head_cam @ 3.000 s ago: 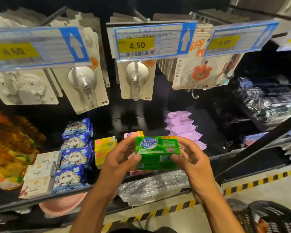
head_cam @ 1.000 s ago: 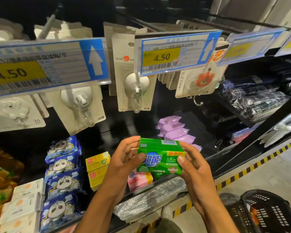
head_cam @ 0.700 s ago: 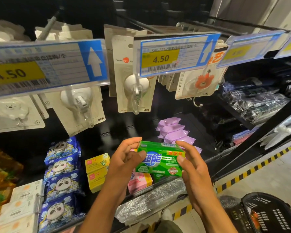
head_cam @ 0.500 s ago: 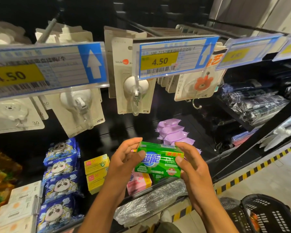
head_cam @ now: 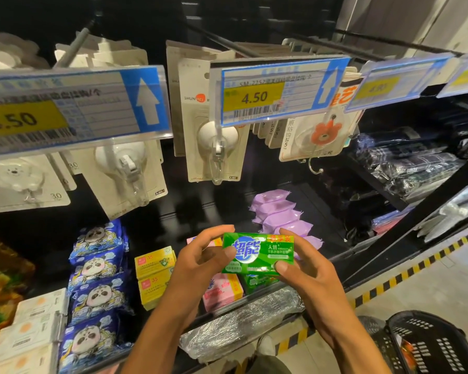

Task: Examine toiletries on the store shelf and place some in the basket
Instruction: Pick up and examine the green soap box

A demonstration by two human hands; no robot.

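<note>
**Prices and brand names on the shelf**

The left price tag (head_cam: 22, 120) and the middle price tag (head_cam: 254, 97) each read "4.50", and the middle one also carries "SM-2252". A hook card (head_cam: 193, 117) bears "SHUNMEI". The green soap pack (head_cam: 257, 252) reads "超能". The yellow boxes (head_cam: 154, 263) show "35", and the bear hook card (head_cam: 25, 190) shows "3.0".

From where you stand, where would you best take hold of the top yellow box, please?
Probably from above and in front: thumb on the front face of the top yellow box, fingers over its rear edge. It is a boxy block lying flat on another, with blue panda packs close on its left.
</note>
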